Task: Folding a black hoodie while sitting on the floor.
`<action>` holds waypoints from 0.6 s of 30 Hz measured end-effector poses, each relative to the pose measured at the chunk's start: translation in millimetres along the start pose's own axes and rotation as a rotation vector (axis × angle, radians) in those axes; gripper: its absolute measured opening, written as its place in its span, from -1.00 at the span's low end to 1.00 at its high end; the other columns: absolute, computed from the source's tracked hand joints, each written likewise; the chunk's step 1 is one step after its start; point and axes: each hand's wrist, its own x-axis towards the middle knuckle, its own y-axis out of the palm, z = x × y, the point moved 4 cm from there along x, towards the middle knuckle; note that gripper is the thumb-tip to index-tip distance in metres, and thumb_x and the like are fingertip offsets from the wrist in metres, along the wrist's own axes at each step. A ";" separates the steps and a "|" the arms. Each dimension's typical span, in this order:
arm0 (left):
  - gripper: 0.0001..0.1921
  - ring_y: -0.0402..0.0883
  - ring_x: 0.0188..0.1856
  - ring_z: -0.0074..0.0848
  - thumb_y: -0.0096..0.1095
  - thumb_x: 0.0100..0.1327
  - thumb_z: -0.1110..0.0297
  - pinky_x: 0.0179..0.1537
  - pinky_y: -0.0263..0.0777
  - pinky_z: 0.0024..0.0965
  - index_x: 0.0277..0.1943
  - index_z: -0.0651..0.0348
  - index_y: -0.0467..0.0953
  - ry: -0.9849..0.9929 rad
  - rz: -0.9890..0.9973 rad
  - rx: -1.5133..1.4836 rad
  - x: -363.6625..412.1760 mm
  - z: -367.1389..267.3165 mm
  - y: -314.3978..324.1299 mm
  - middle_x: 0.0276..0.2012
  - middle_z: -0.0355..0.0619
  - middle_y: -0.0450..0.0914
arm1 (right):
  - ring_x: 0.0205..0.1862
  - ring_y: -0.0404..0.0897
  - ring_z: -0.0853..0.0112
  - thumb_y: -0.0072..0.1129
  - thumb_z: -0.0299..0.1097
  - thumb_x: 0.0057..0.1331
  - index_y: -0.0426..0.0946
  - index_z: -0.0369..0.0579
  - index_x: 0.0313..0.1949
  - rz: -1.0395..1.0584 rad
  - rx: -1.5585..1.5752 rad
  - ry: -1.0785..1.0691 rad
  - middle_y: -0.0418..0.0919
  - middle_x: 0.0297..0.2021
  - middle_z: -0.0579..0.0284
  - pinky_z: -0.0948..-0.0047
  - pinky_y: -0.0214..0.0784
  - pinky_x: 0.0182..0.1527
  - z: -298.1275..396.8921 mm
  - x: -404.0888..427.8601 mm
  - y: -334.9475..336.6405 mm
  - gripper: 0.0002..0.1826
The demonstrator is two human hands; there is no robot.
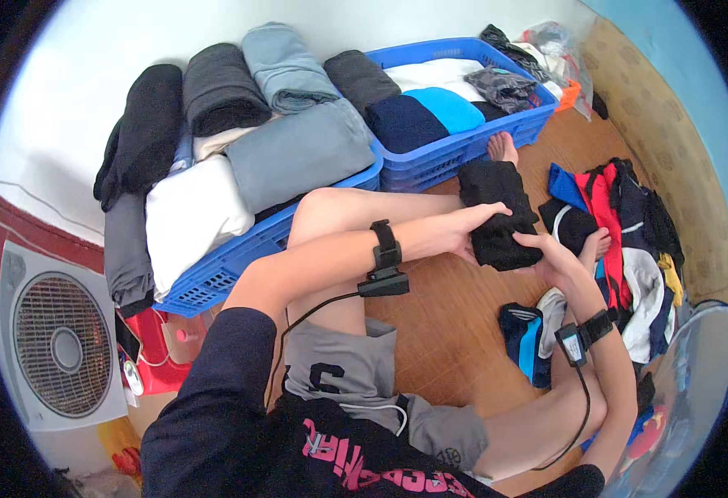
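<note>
A folded black cloth garment (500,205) is held between both hands, above the wood floor. My left hand (472,233) grips its left edge, the thumb lying on top. At its lower right corner my right hand (547,255) has hold of it, thumb on top and fingers partly hidden beneath. Rolled and folded clothes, with a folded grey-blue garment (301,155) among them, fill the nearer blue plastic basket (214,283). To the right of the hands lies a loose heap of clothes with a red garment (606,218) in it.
Another blue basket (438,168) holds folded clothes near the wall. A small striped dark garment (525,342) lies on the wood floor (432,336) between my legs. On the left stands a box fan (65,348). Plastic bags (556,50) sit behind the far basket; a transparent plastic object (700,373) is at right.
</note>
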 end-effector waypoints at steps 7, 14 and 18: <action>-0.39 0.51 0.18 -0.25 0.25 0.21 -0.17 0.16 0.32 0.05 0.26 -0.08 0.46 0.039 -0.006 0.012 -1.0 -2.1 -6.5 0.18 -0.14 0.56 | 0.12 0.58 0.34 0.20 -0.27 0.37 0.43 -0.11 0.22 -0.063 0.031 0.018 0.58 0.10 0.19 0.16 0.46 0.14 10.9 -12.9 13.6 -0.54; -0.38 0.52 0.18 -0.15 0.37 0.22 -0.04 0.18 0.37 0.14 0.26 0.08 0.44 0.101 0.131 0.159 -33.4 -17.8 17.4 0.17 -0.04 0.56 | 0.16 0.56 0.18 0.22 -0.41 0.30 0.40 -0.15 0.22 0.041 0.104 -0.158 0.55 0.12 0.07 0.00 0.42 0.25 2.6 -0.9 -2.3 -0.51; -0.44 0.47 0.24 -0.23 0.36 0.26 0.07 0.18 0.31 0.27 0.29 -0.03 0.43 0.066 0.165 0.137 -36.7 -27.2 20.8 0.27 -0.10 0.49 | 0.18 0.55 0.21 0.24 -0.46 0.25 0.36 -0.21 0.26 0.021 0.152 -0.150 0.53 0.16 0.07 0.09 0.40 0.27 1.9 5.9 -19.5 -0.43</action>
